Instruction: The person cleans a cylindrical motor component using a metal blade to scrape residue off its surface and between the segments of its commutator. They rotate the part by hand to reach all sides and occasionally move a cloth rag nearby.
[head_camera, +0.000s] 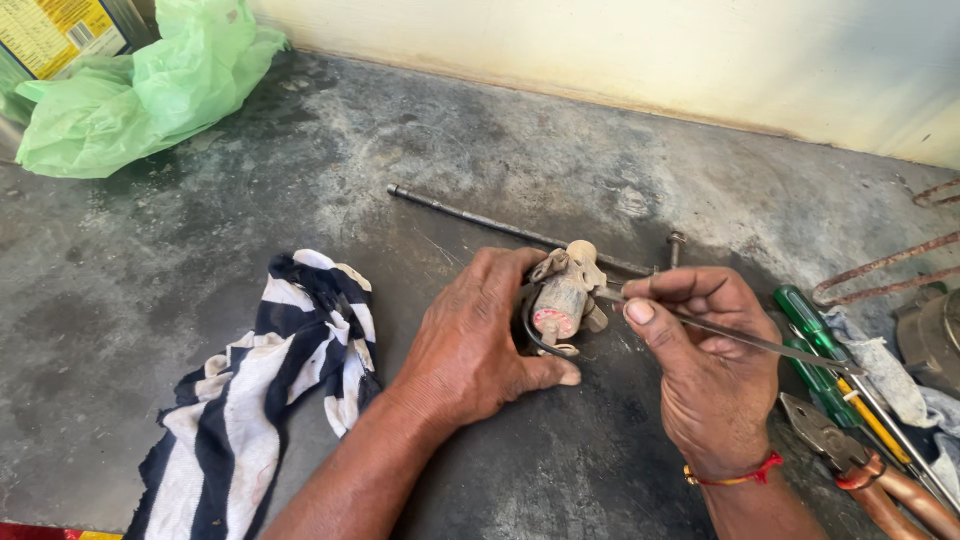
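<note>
Black-and-white striped cloth (262, 390), pale green plastic bag (140, 85), green-handled screwdrivers (815, 345)

Open desk (180, 270) between green plastic bag (140, 85) and striped cloth (270, 390); bare stretch behind long metal rod (500, 225) up to wall (600, 50). Right side crowded: green screwdrivers (815, 350), pliers (860, 465), rusty rods (880, 265). Left hand (475, 340) and right hand (705, 365) close off the centre.

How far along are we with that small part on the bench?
Done: tools laid out, green screwdrivers and pliers at the right. In hand: left hand steadies the small dirty metal part on the bench while right hand holds a thin metal tool to it. Left: the long rod and bolt lie loose behind.
</note>
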